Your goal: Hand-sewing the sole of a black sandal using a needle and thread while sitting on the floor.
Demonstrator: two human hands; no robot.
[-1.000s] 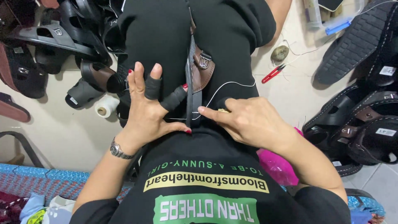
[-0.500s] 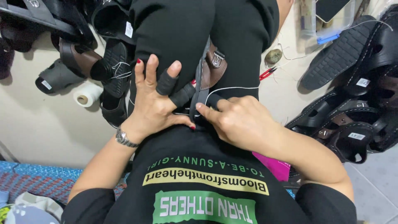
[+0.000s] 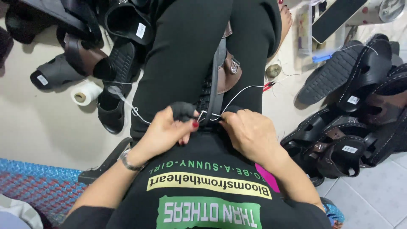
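Stitching a black rubber-soled sandal with a brown strap (image 3: 218, 74), held upright between the knees, a person pinches a small needle at its edge. The left hand (image 3: 169, 129), fingertip wrapped in a black guard, closes on the needle; the right hand (image 3: 250, 131) curls closed around the white thread (image 3: 241, 91) just beside it. Slack thread looping left of the fingers could probably snag or knot. A white thread spool (image 3: 85, 93) and black finished sandals (image 3: 352, 135) crowd both sides.
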